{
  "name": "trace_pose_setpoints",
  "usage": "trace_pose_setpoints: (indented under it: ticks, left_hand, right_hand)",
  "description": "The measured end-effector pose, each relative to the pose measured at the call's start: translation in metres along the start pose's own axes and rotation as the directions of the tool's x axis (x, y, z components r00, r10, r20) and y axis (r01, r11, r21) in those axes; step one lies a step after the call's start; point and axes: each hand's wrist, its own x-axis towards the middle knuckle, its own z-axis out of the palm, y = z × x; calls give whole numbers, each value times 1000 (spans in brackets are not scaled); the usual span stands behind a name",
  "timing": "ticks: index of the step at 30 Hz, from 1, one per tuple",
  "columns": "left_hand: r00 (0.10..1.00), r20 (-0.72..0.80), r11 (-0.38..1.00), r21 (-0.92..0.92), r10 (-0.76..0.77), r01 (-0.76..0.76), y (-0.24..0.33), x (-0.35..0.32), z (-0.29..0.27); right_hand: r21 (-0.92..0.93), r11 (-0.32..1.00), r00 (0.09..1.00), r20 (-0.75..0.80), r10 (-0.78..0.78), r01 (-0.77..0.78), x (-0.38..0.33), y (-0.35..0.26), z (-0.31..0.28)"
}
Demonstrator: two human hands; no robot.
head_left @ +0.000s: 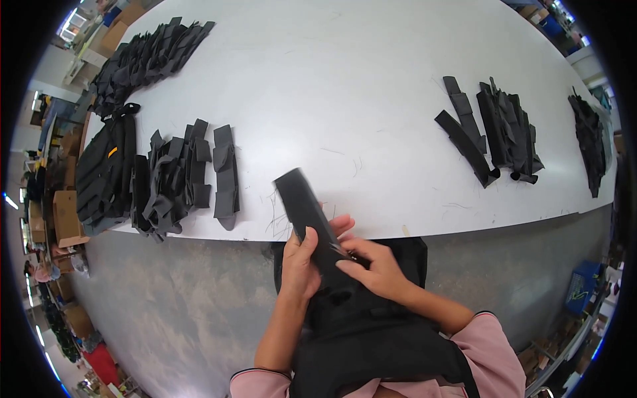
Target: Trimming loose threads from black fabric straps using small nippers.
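Observation:
A long black fabric strip (305, 209) slants over the table's front edge, its far end above the tabletop. My left hand (303, 262) is closed round its lower half, thumb on top and fingertips showing past the far side. My right hand (375, 265) is closed at the strip's right edge, thumb and fingers pinched together. A small pale glint shows by those fingers; what they hold is too blurred to make out. The strip's lower end merges with the black apron (371, 338) beneath. Loose dark threads lie on the table near my left hand.
The white table (345, 86) bears similar dark strips (225, 176) on the left, a bigger heap (149, 56) behind, and a black backpack (106, 172) at the left edge. More strips (507, 132) lie right, with another dark bundle (589, 142) at the far right edge.

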Motion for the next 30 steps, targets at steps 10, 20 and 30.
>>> trace_pose_setpoints:
  ticks: [10,20,30]
  left_hand:
    - [992,-70,995,-6,-100,100,8,-7,9]
    - [986,-78,988,-59,-150,145,11,-7,11]
    - [978,-45,977,-65,-205,202,12,-10,7]
  right_hand:
    - [-685,662,840,-135,-525,304,31,-24,-27]
    - [-783,497,761,-47,-647,373,29,-20,-25]
    - [-761,564,822,-72,-565,321,26,-20,-30]
